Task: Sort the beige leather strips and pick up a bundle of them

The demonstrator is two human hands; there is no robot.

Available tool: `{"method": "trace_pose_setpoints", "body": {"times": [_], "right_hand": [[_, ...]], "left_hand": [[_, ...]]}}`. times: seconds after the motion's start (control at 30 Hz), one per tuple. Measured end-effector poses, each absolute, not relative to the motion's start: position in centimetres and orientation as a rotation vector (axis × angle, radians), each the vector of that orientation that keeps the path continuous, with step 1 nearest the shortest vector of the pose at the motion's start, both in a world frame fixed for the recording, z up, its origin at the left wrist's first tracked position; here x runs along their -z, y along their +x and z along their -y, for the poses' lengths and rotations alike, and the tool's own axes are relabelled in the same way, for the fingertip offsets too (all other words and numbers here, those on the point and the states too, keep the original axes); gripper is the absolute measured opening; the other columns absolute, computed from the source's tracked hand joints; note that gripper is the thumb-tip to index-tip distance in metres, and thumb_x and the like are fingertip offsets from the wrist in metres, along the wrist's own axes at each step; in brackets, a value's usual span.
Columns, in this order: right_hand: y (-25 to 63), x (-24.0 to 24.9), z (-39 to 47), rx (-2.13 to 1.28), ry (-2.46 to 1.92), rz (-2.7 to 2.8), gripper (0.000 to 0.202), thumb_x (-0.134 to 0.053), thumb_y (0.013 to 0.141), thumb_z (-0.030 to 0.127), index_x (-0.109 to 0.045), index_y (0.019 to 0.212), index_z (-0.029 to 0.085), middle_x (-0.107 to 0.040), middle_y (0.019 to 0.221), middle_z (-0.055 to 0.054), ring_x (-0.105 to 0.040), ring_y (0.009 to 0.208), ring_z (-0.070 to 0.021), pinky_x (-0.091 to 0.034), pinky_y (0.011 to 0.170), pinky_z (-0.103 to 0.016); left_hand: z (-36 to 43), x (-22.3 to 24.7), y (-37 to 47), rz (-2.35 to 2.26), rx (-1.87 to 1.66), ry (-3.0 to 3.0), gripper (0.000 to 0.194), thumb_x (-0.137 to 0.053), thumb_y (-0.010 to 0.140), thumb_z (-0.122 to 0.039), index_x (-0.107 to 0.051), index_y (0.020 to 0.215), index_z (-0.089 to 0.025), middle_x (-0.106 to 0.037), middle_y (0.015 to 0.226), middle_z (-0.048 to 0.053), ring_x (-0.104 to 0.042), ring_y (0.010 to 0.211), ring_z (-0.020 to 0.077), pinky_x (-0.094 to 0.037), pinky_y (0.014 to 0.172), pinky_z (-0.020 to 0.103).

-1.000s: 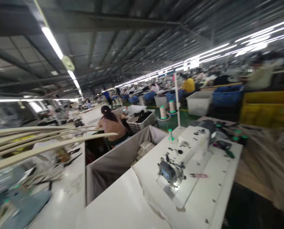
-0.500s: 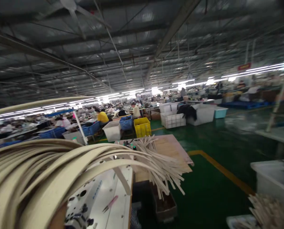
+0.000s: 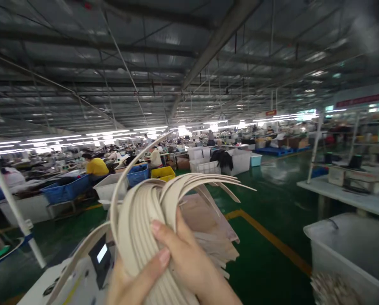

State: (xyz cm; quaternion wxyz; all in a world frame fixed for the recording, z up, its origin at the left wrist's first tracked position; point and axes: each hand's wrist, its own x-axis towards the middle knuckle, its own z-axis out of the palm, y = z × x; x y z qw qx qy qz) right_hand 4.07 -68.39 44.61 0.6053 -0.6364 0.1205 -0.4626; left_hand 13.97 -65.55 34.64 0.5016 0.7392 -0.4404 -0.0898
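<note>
A thick bundle of long cream-coloured strips (image 3: pixel 138 220) fills the lower middle of the view, its ends curving up and fanning out to the right. My right hand (image 3: pixel 192 267) is wrapped around the bundle from the right, with a fingertip pressed on the strips. At the bottom edge my left hand (image 3: pixel 126 288) shows only in part, one finger lying across the same bundle from the left. Below the bundle is a white sewing machine (image 3: pixel 81 279) with a small lit screen (image 3: pixel 102 254).
Behind the bundle a wooden board (image 3: pixel 202 220) carries more strips. A white bin (image 3: pixel 345 245) and a white table (image 3: pixel 342 190) stand at the right, across green floor with a yellow line (image 3: pixel 272 239). Blue crates (image 3: pixel 65 190), a yellow crate (image 3: pixel 164 172) and seated workers (image 3: pixel 96 166) are further back.
The view has swung right, from the sewing table to the open aisle. The strip bundle has come up to the centre, and my hands are now in view on it.
</note>
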Motion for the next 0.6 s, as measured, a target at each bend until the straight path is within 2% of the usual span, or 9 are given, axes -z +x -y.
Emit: {"method": "trace_pose_setpoints", "body": {"times": [0.07, 0.13, 0.23, 0.37, 0.47, 0.53, 0.6], "right_hand": [[5.4, -42.4, 74.7, 1.067, -1.480, -0.398, 0.060, -0.057, 0.084, 0.044, -0.037, 0.137, 0.022, -0.041, 0.139, -0.005, -0.032, 0.131, -0.0214, -0.018, 0.112, -0.035], [6.6, -40.7, 81.5, 1.094, -1.493, -0.501, 0.060, -0.058, 0.082, 0.047, -0.042, 0.134, 0.020, -0.043, 0.138, -0.006, -0.029, 0.133, -0.0229, -0.014, 0.114, -0.037], [8.6, -40.8, 91.3, 1.103, -1.522, -0.558, 0.055, -0.060, 0.079, 0.049, -0.052, 0.125, 0.019, -0.052, 0.129, -0.008, -0.037, 0.129, -0.0255, -0.017, 0.113, -0.041], [12.6, -45.9, 101.7, 0.971, -1.569, -0.547, 0.045, -0.062, 0.075, 0.049, -0.065, 0.105, 0.014, -0.063, 0.112, -0.011, -0.055, 0.110, -0.0290, -0.035, 0.103, -0.044], [17.2, -49.3, 108.1, 0.830, -1.703, -0.578, 0.047, -0.061, 0.076, 0.049, -0.064, 0.106, 0.012, -0.060, 0.116, -0.012, -0.054, 0.110, -0.0298, -0.039, 0.101, -0.044], [20.9, -48.6, 112.1, 0.763, -1.844, -0.648, 0.052, -0.059, 0.077, 0.049, -0.059, 0.114, 0.013, -0.056, 0.123, -0.012, -0.050, 0.116, -0.0295, -0.034, 0.105, -0.045], [24.6, -44.6, 115.7, 0.677, -1.982, -0.711, 0.054, -0.056, 0.079, 0.051, -0.056, 0.117, 0.013, -0.055, 0.125, -0.013, -0.047, 0.119, -0.0295, -0.031, 0.107, -0.045]], "left_hand": [[70.8, -35.9, 15.4, 1.013, 0.373, 1.559, 0.084, -0.056, 0.072, -0.066, -0.031, 0.136, -0.018, -0.064, 0.110, 0.004, -0.062, 0.098, 0.0264, -0.055, 0.080, 0.036], [76.7, -37.0, 16.2, 0.915, 0.681, 1.140, 0.090, -0.073, 0.058, -0.055, -0.039, 0.128, -0.011, -0.067, 0.104, 0.009, -0.063, 0.095, 0.0282, -0.054, 0.083, 0.037], [85.8, -39.0, 17.2, 0.809, 0.898, 0.802, 0.077, -0.079, 0.052, -0.038, -0.050, 0.116, -0.009, -0.067, 0.102, 0.012, -0.063, 0.095, 0.0296, -0.054, 0.081, 0.036], [95.4, -43.3, 20.4, 0.671, 0.969, 0.636, 0.072, -0.077, 0.055, -0.026, -0.049, 0.121, -0.015, -0.066, 0.102, 0.006, -0.061, 0.100, 0.0264, -0.052, 0.086, 0.036], [100.4, -45.5, 24.8, 0.508, 1.118, 0.652, 0.062, -0.077, 0.056, -0.027, -0.057, 0.113, -0.011, -0.068, 0.091, 0.008, -0.064, 0.090, 0.0266, -0.053, 0.082, 0.037], [103.2, -44.7, 28.3, 0.389, 1.239, 0.738, 0.048, -0.072, 0.064, -0.031, -0.061, 0.104, -0.008, -0.068, 0.082, 0.010, -0.065, 0.086, 0.0266, -0.054, 0.079, 0.038], [105.7, -41.3, 31.7, 0.321, 1.289, 0.795, 0.040, -0.064, 0.072, -0.033, -0.062, 0.101, -0.006, -0.068, 0.079, 0.012, -0.065, 0.083, 0.0267, -0.054, 0.078, 0.039]]}}
